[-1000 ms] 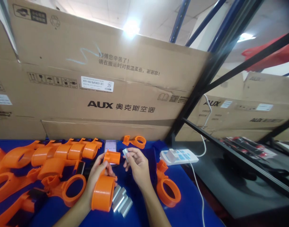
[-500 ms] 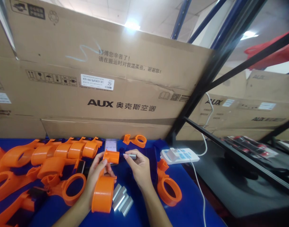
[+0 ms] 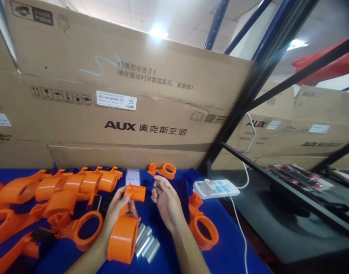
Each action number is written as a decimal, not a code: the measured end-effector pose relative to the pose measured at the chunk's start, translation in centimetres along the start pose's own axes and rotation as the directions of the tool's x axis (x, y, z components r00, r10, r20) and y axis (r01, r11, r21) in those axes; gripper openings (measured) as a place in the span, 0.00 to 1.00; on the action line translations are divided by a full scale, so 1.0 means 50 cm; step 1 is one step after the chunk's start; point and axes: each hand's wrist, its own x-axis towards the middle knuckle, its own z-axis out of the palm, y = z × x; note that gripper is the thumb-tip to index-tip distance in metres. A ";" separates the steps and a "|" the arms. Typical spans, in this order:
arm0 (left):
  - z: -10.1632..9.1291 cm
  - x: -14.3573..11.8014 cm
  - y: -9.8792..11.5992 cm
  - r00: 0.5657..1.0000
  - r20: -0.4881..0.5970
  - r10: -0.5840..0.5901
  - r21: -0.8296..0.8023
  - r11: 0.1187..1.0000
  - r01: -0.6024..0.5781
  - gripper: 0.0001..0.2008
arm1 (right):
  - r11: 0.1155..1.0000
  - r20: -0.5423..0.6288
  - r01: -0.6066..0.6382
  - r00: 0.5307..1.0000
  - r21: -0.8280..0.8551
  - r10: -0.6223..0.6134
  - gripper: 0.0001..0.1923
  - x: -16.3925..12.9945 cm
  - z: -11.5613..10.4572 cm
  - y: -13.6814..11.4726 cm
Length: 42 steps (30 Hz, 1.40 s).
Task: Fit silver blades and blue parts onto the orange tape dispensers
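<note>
My left hand [image 3: 117, 205] grips an orange plastic tape dispenser [image 3: 122, 239], its wide ring hanging down and its head pointing right. To the right of that head is my right hand [image 3: 167, 201], turned with its fingers curled inward. The metal tube seen there earlier is out of sight, and the fingers hide whatever they hold. Several short silver metal pieces [image 3: 147, 243] lie on the blue table cover between my forearms. Just beyond my hands lies a phone [image 3: 133, 177] with a timer on its screen.
Rows of orange dispensers [image 3: 51, 186] crowd the left side. Another dispenser [image 3: 204, 232] lies right of my forearm, and one more [image 3: 168, 171] at the back. A white power strip [image 3: 217, 188] sits near the right edge. Cardboard [image 3: 146, 152] stands behind the table.
My right hand has turned and its fingers have curled in, so the metal tube no longer shows. The dispenser in my left hand has shifted slightly down.
</note>
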 end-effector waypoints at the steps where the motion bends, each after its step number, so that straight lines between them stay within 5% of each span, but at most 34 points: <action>1: 0.001 0.000 -0.002 1.000 -0.011 0.006 0.007 1.000 -0.006 0.25 | 0.999 0.007 -0.046 0.999 0.020 0.046 0.14 -0.001 -0.001 -0.001; 7: 0.003 0.002 -0.006 0.997 -0.078 -0.016 0.004 1.000 0.017 0.26 | 0.956 0.064 -0.261 0.965 0.132 0.254 0.23 -0.008 -0.006 -0.007; 11: 0.004 0.006 0.000 0.994 -0.097 -0.046 -0.002 0.999 0.046 0.27 | 0.977 -0.042 -0.142 0.988 0.162 0.151 0.15 -0.003 -0.011 0.004; 16: -0.003 0.010 -0.006 0.996 -0.080 -0.038 0.024 0.999 0.040 0.27 | 0.985 -0.122 -0.106 0.985 0.137 0.123 0.23 -0.002 -0.012 0.021; 22: -0.014 0.017 -0.017 0.998 -0.049 -0.046 0.024 0.999 0.047 0.27 | 0.995 -0.129 -0.081 0.988 0.066 0.089 0.29 -0.001 -0.016 0.033; 34: -0.017 0.016 -0.017 0.999 -0.053 0.008 0.086 0.996 -0.004 0.28 | 1.000 -0.050 -0.003 0.999 -0.021 0.002 0.17 -0.004 -0.003 0.018; 42: -0.016 0.023 -0.016 0.997 -0.067 -0.026 0.011 1.000 0.027 0.27 | 0.991 -0.101 0.096 0.989 -0.095 -0.106 0.16 -0.002 -0.001 0.006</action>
